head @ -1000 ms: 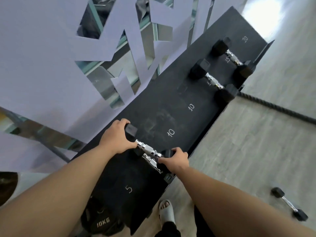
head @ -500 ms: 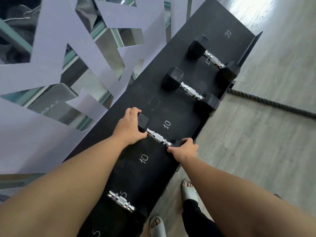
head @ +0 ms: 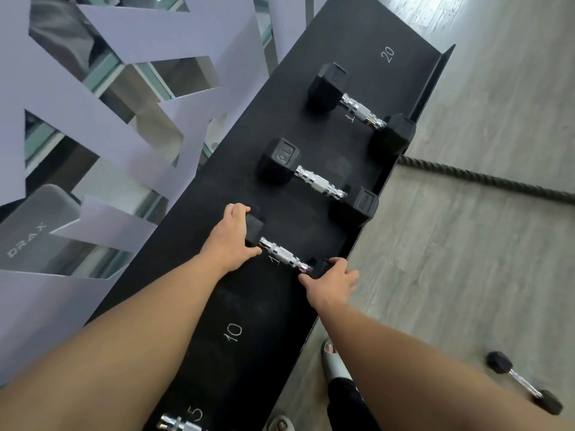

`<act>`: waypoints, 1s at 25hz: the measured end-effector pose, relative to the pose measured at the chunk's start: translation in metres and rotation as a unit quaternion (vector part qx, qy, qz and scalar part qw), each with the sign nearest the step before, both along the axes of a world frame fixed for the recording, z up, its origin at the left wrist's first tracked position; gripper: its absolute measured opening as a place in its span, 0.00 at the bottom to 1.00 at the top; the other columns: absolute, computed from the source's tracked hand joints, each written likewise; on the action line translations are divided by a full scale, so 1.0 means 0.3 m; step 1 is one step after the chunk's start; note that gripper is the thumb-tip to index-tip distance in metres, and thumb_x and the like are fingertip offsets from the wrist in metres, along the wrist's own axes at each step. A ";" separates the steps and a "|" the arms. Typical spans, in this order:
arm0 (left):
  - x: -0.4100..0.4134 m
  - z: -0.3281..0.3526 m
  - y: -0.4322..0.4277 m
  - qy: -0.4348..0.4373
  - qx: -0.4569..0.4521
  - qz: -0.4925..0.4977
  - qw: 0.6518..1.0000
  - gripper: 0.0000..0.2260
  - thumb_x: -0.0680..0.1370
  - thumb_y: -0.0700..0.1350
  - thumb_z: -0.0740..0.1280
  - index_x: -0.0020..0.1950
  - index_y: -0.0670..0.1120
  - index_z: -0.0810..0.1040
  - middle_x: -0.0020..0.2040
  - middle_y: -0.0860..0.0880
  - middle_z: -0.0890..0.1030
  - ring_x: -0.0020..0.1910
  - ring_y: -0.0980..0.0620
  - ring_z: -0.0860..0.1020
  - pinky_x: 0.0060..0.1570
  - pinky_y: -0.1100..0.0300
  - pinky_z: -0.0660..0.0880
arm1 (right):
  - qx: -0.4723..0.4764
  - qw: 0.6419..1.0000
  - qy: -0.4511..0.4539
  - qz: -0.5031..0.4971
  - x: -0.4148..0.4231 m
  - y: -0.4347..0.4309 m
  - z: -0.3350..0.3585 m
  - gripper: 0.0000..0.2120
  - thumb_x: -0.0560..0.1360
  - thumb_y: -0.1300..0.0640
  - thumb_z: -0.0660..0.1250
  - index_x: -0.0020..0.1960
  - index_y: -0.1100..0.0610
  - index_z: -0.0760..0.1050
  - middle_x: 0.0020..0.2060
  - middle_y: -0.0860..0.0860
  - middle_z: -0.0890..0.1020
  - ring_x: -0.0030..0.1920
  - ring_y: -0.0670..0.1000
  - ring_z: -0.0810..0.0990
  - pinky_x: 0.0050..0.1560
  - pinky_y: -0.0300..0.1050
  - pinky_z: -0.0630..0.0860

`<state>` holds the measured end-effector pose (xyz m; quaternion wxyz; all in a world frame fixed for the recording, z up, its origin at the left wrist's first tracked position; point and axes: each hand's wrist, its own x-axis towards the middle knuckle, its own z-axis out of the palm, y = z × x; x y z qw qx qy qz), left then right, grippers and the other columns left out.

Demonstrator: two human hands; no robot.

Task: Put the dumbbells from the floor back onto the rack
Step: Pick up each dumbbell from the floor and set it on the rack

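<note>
A black rack shelf [head: 314, 209] with painted weight numbers runs diagonally through the head view. A black hex dumbbell with a chrome handle [head: 284, 256] lies across it by a "10" mark. My left hand [head: 231, 237] grips its far head, and my right hand [head: 331, 283] holds its near head at the shelf's front edge. Two bigger dumbbells rest further along, one [head: 320, 183] just beyond my hands and one [head: 359, 108] near the "20" mark. A chrome handle [head: 179, 424] shows at the "5" mark. One small dumbbell [head: 525, 382] lies on the floor at lower right.
A thick dark rope [head: 485, 178] crosses the grey wooden floor [head: 466, 259] right of the rack. Mirror panels with pale angular shapes [head: 102, 98] back the rack on the left. My sandalled feet [head: 334, 362] stand at the rack's front edge.
Both hands have slid the dumbbell along the shelf, away from the "5" dumbbell and past a "10" mark toward the bigger dumbbells. The floor dumbbell has come back into view.
</note>
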<state>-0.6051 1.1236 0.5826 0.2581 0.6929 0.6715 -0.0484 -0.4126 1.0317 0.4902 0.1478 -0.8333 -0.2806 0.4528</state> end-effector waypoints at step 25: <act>-0.017 0.640 -0.535 0.034 0.041 -0.180 0.982 0.15 0.75 0.60 0.72 0.59 0.58 0.80 0.57 0.59 0.83 0.56 0.53 0.81 0.57 0.53 0.78 | 0.057 0.935 -0.213 0.278 0.361 -0.546 0.833 0.24 0.78 0.43 0.68 0.71 0.51 0.73 0.65 0.54 0.80 0.64 0.58 0.78 0.63 0.52 0.76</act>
